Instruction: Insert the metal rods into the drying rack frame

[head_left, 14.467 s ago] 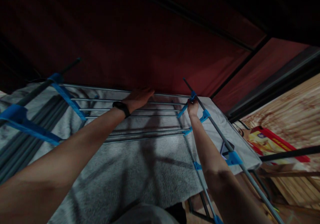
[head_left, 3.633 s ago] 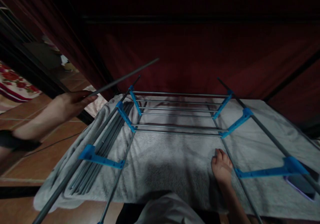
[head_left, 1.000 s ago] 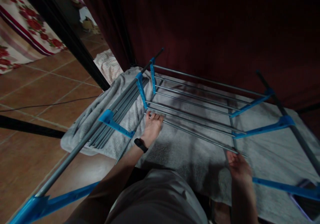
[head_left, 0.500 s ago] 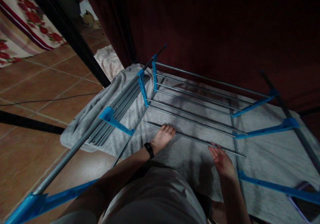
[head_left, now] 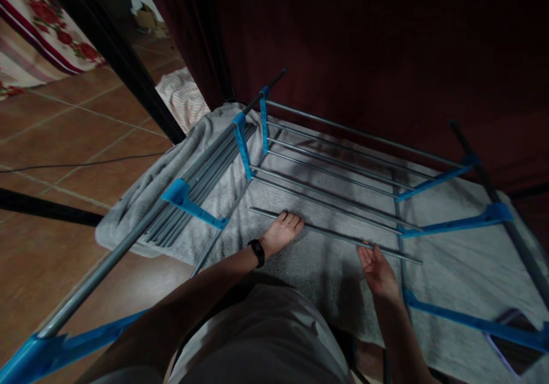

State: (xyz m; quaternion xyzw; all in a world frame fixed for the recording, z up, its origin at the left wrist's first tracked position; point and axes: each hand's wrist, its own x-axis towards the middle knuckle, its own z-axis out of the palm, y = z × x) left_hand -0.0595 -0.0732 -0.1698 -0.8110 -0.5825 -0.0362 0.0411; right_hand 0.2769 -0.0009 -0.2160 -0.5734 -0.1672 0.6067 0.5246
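A thin grey metal rod (head_left: 332, 233) lies crosswise in front of me, held in both hands. My left hand (head_left: 283, 233), with a black band at the wrist, is closed over its left part, palm down. Near the other end, my right hand (head_left: 378, 270) grips it from below, palm turned up. Just beyond stands a partly built rack with grey tubes and blue plastic brackets. Several crossbars (head_left: 330, 189) run between its left and right sides. A blue bracket (head_left: 195, 208) on the left and a blue bracket (head_left: 458, 220) on the right flank the rod.
Several loose rods (head_left: 189, 215) lie on the grey blanket (head_left: 338, 269) at the left. A phone (head_left: 517, 338) rests at the lower right, partly under a blue bracket. A dark red curtain (head_left: 364, 46) hangs behind. Black posts (head_left: 124, 69) and tiled floor (head_left: 86, 126) are at the left.
The view has shifted slightly. Both hands keep hold of the rod, which has barely moved; its right end sits a little higher in the picture.
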